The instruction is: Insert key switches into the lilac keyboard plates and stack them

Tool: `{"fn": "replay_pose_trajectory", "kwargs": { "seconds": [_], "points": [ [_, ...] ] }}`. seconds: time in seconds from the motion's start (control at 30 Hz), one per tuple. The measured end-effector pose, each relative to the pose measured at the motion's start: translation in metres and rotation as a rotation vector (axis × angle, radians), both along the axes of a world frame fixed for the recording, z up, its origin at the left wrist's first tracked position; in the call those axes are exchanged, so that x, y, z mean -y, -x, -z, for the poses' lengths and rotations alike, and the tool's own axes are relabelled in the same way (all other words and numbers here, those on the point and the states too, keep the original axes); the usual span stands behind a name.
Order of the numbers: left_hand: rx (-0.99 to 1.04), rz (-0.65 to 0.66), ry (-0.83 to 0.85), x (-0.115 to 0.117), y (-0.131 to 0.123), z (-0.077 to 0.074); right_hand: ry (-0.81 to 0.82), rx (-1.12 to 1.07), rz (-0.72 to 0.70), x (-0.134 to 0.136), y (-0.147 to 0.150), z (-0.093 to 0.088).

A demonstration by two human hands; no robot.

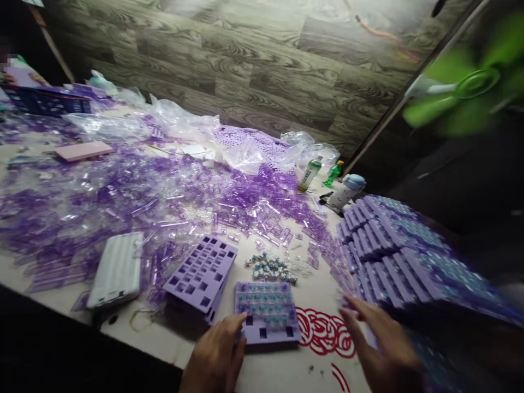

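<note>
A purple keyboard plate (273, 335) lies at the front middle of the table, its upper rows filled with clear, blue-centred key switches (262, 305). Several square holes show along its lower part. My left hand (216, 352) has its fingers closed at the plate's left edge. To the right of the plate, my right hand (380, 344) hovers over the tabletop, blurred by motion; whether its fingertips hold anything is unclear. Just behind the plate sits a small heap of loose blue-and-white switches (270, 268). More purple plates with square holes (200, 273) are stacked at the left.
Tall stacks of purple keyboards (385, 245) stand at the right. Clear purple plastic pieces (164, 185) cover much of the table. A white ribbed case (117, 267) lies at front left. Bottles (310, 173) and a tumbler (347, 191) stand behind; a green fan (477, 82) is upper right.
</note>
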State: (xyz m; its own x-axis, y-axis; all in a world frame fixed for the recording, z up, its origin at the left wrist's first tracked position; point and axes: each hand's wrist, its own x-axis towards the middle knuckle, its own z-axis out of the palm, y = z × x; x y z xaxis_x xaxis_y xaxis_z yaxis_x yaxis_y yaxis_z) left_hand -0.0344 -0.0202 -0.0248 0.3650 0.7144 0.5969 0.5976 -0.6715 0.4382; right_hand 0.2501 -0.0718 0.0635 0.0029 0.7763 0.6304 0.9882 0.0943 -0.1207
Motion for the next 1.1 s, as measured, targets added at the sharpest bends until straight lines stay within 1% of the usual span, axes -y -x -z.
{"fn": "replay_pose_trajectory", "kwargs": {
  "seconds": [0.07, 0.13, 0.23, 0.3, 0.37, 0.43, 0.53, 0.6, 0.67, 0.77, 0.83, 0.87, 0.93, 0.97, 1.0, 1.07, 1.1],
  "points": [
    [-0.022, -0.001, -0.074, -0.003, 0.000, 0.003, 0.083, -0.024, -0.034, -0.011, 0.007, 0.013],
    [-0.018, -0.023, -0.136, -0.005, -0.001, 0.007, 0.203, -0.066, -0.012, -0.015, 0.008, 0.029],
    [0.003, -0.045, -0.151, -0.006, -0.004, 0.011, 0.346, -0.150, 0.061, -0.012, 0.003, 0.051],
    [0.000, -0.049, -0.139, -0.005, -0.003, 0.011, 0.400, -0.200, 0.091, -0.009, 0.000, 0.057],
    [-0.017, -0.059, -0.129, -0.004, -0.001, 0.008, 0.434, -0.248, 0.095, -0.009, -0.002, 0.057],
    [-0.039, -0.047, -0.139, -0.003, 0.001, 0.005, 0.445, -0.303, 0.072, -0.010, -0.002, 0.053],
    [-0.063, -0.019, -0.136, -0.004, 0.004, 0.001, 0.419, -0.367, 0.027, -0.017, -0.003, 0.045],
    [-0.068, -0.016, -0.114, -0.003, 0.005, 0.000, 0.404, -0.379, 0.019, -0.024, -0.005, 0.043],
    [-0.064, -0.005, -0.098, -0.003, 0.004, 0.000, 0.422, -0.367, 0.037, -0.029, -0.007, 0.044],
    [-0.047, 0.003, -0.091, -0.002, 0.003, 0.001, 0.507, -0.300, 0.062, -0.031, -0.009, 0.045],
    [-0.037, -0.011, -0.078, -0.002, 0.002, 0.001, 0.566, -0.248, 0.059, -0.033, -0.007, 0.039],
    [-0.030, -0.017, -0.073, -0.002, 0.002, 0.002, 0.583, -0.223, 0.059, -0.037, -0.005, 0.033],
    [-0.007, -0.029, -0.062, -0.001, 0.000, 0.002, 0.578, -0.172, 0.097, -0.056, -0.002, 0.017],
    [0.004, -0.030, -0.063, -0.001, 0.000, 0.001, 0.564, -0.154, 0.136, -0.072, -0.001, 0.007],
    [0.012, -0.032, -0.067, -0.001, -0.001, 0.001, 0.538, -0.137, 0.194, -0.094, 0.000, -0.003],
    [0.017, -0.053, -0.069, 0.000, -0.002, 0.002, 0.534, -0.192, 0.310, -0.147, -0.002, -0.023],
    [0.015, -0.083, -0.066, 0.001, -0.002, 0.002, 0.523, -0.207, 0.325, -0.177, -0.006, -0.031]
  ]
}}
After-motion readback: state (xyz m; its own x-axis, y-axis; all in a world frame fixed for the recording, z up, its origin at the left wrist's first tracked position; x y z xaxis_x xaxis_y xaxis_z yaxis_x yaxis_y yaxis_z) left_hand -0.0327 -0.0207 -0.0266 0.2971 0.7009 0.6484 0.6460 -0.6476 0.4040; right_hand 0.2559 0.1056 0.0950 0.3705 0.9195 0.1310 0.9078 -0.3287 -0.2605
